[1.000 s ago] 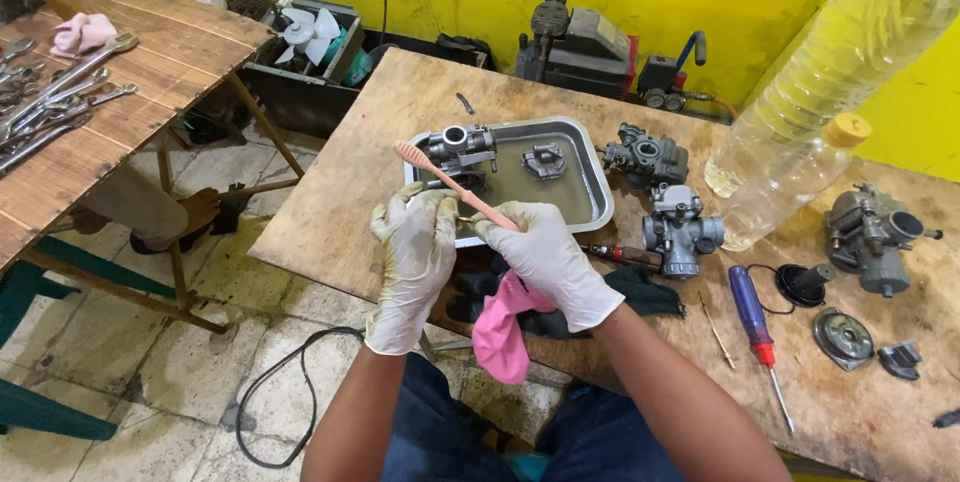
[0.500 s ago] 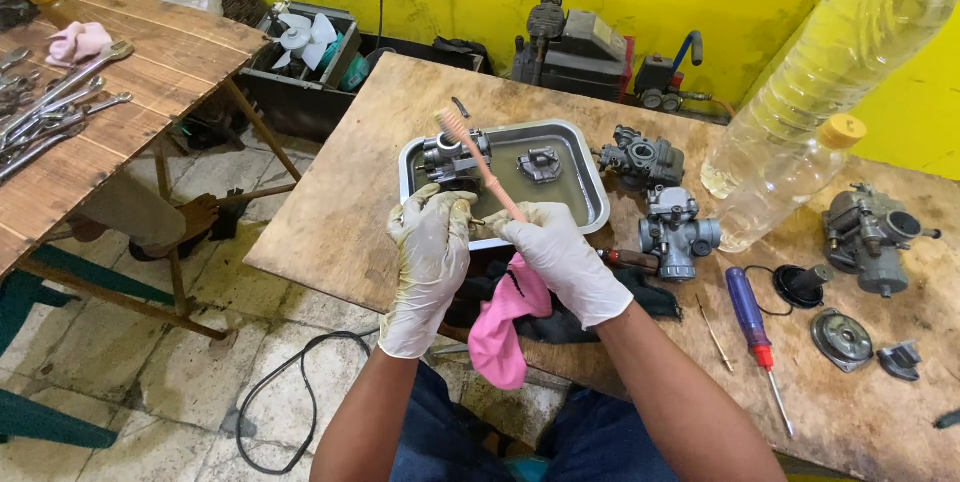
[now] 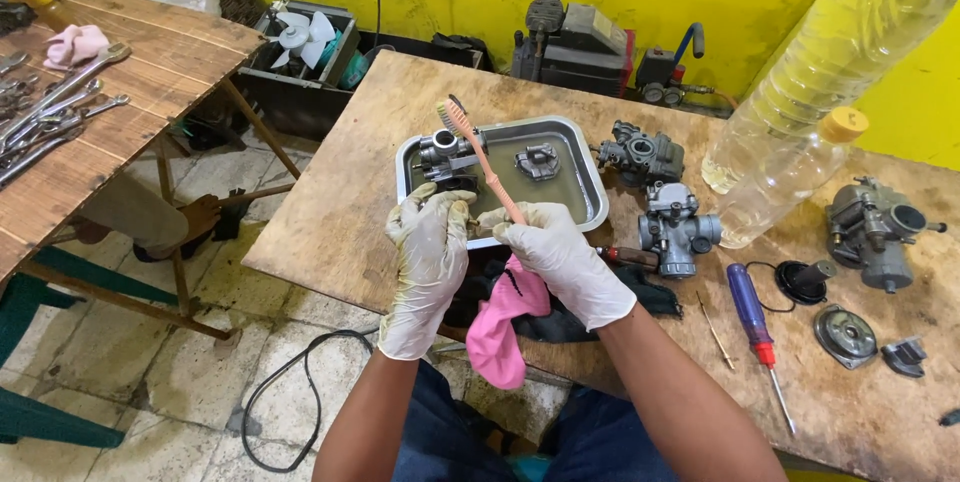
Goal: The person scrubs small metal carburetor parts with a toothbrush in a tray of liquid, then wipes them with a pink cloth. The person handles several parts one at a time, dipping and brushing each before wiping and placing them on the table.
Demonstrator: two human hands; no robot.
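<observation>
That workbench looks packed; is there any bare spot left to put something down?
Yes: the bare wood left of the metal tray, toward the table's near-left corner, is free. The strip between the blue screwdriver and the right hand is narrow. Around the carburetors and the plastic bottle it is crowded.

Plastic bottle [image 3: 800,112], blue screwdriver [image 3: 752,317], wrenches [image 3: 50,117] (left table)

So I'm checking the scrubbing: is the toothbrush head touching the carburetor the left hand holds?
Touching. The head view shows the toothbrush bristles resting on the carburetor, no gap visible.
</observation>
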